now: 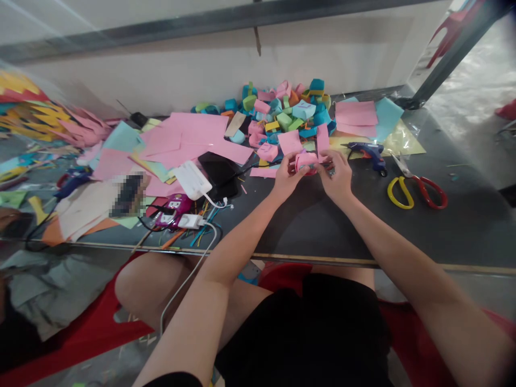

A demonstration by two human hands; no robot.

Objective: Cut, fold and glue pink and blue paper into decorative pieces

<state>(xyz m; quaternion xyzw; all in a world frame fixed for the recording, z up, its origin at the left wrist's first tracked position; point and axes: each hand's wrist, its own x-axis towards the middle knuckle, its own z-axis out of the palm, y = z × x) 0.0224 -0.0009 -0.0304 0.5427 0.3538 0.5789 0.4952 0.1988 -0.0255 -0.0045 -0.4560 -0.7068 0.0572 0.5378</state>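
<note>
A small folded pink paper piece [307, 160] is held up between both hands, above the dark table. My left hand [288, 176] grips its left side with closed fingers. On the right side, my right hand [336, 174] pinches the same piece. Just behind the hands lie a pink paper square [289, 142] and a narrow pink strip [323, 141]. A heap of small folded paper shapes [284, 120] in pink, blue, green and yellow rises beyond them.
Scissors [415, 183] and a blue glue gun [368, 152] lie at right. Leftward are pink sheets [185, 134], a white power bank [192, 180], a magenta power strip [176, 210] and cables. Another person sits at far left, by a second glue gun [73, 181].
</note>
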